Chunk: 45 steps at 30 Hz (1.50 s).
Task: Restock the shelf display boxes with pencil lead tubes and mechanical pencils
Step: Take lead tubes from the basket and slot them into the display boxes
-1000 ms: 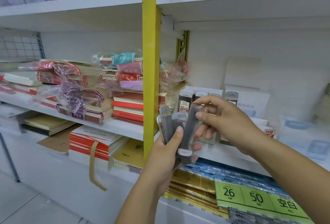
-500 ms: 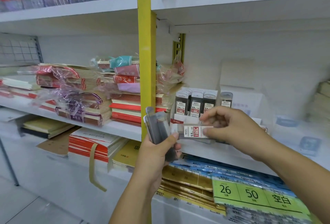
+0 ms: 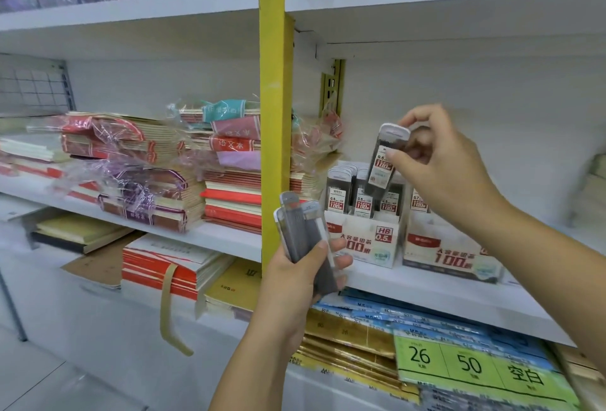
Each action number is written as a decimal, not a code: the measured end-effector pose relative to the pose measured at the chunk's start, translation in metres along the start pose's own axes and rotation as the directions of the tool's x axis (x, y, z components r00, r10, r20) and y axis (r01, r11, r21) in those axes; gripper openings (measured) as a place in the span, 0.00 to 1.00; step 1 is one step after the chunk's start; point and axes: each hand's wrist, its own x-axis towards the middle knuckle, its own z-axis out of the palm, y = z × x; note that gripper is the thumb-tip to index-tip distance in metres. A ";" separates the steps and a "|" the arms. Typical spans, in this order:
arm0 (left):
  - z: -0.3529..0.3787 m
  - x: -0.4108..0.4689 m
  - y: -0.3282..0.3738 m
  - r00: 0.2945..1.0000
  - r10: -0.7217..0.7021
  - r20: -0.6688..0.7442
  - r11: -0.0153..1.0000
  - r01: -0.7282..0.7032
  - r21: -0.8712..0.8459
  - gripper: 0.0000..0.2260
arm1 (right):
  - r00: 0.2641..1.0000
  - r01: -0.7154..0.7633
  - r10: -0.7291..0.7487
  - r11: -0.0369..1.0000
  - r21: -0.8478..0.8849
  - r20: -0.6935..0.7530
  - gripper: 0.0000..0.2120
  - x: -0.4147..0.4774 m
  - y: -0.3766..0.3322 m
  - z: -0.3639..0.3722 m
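Note:
My left hand (image 3: 296, 282) grips a fanned bundle of dark grey pencil lead tubes (image 3: 303, 233) in front of the yellow shelf post. My right hand (image 3: 439, 164) pinches one lead tube (image 3: 383, 161) with a red and white label, held upright and slightly tilted just above the left display box (image 3: 367, 240). That white box, marked HB 0.5, stands on the middle shelf with several tubes upright in it. A second display box (image 3: 449, 256) stands to its right, with one tube (image 3: 418, 202) showing at its left end; my right arm covers the rest.
The yellow post (image 3: 275, 109) splits the shelving. Stacks of wrapped exercise books (image 3: 147, 181) fill the shelf left of it. Below lie blue and gold paper packs (image 3: 360, 322) and a green price label strip (image 3: 472, 364). White boxes sit blurred at the far right.
My right hand has lifted its tube from lying flat in front of the box to upright above the box's tubes. My left hand has kept its bundle.

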 end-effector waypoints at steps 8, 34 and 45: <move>-0.002 0.006 -0.006 1.000 0.003 0.024 1.000 -0.003 -0.012 0.15 | 0.991 0.042 -0.001 0.952 -0.303 0.134 0.09 0.009 0.019 0.025; -0.003 -0.002 -0.006 0.962 -0.122 0.244 0.991 0.131 -0.023 0.17 | 0.869 -0.415 0.239 0.828 0.377 0.432 0.12 -0.050 0.011 0.007; -0.002 -0.005 -0.007 0.984 -0.043 0.175 0.983 0.011 0.181 0.10 | 0.903 -0.355 0.229 0.874 0.331 0.364 0.10 -0.047 0.004 0.005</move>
